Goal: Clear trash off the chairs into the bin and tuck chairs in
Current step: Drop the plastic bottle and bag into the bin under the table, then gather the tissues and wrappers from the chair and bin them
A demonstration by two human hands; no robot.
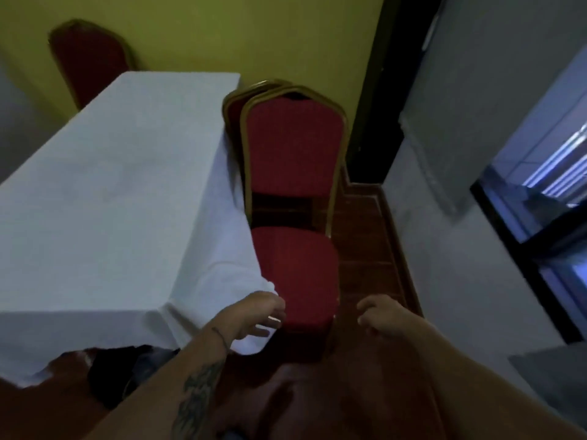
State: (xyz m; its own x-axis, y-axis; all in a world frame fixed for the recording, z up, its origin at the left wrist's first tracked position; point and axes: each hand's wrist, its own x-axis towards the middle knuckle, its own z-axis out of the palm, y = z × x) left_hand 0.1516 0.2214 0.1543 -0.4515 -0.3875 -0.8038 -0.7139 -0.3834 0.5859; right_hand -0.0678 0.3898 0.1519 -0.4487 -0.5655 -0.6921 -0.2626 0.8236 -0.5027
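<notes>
A red padded chair with a gold frame stands beside the right edge of a table covered in a white cloth. Its seat is bare, with no trash on it. A second gold chair back shows just behind it. My left hand hovers at the seat's front left corner, fingers apart and holding nothing. Just off the front right corner is my right hand, fingers curled loosely and empty. Another red chair stands at the table's far end. No bin is in view.
A yellow wall lies behind the table. A grey wall and a dark-framed window close in on the right, leaving a narrow strip of wooden floor beside the chair. Something dark lies under the table's near end.
</notes>
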